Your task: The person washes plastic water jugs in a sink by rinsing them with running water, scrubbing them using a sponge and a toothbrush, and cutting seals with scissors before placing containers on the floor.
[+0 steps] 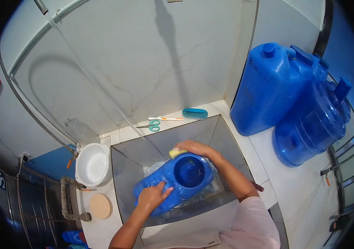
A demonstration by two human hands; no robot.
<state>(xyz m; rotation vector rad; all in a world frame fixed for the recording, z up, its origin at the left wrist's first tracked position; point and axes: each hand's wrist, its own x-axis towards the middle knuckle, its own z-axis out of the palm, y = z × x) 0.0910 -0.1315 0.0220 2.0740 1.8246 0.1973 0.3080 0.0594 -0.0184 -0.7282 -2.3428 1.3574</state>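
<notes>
A blue plastic container [154,181] with a wide round opening lies tilted in the grey tiled basin [133,151]. My left hand [153,196] rests on its near side, fingers spread against the blue surface. At the far edge, beside the opening, my right hand [194,146] is closed on a yellow sponge [177,153], which touches the container. Foamy water and something clear, hard to make out, show under and around the container. A thin stream of water [121,112] falls from the upper left into the basin.
Scissors [154,125], a toothbrush [166,119] and a teal brush [195,113] lie on the back ledge. At left are a white basin [92,165], a clear bottle [80,132] and a beige lid [101,206]. Large blue jugs [262,91] stand at right.
</notes>
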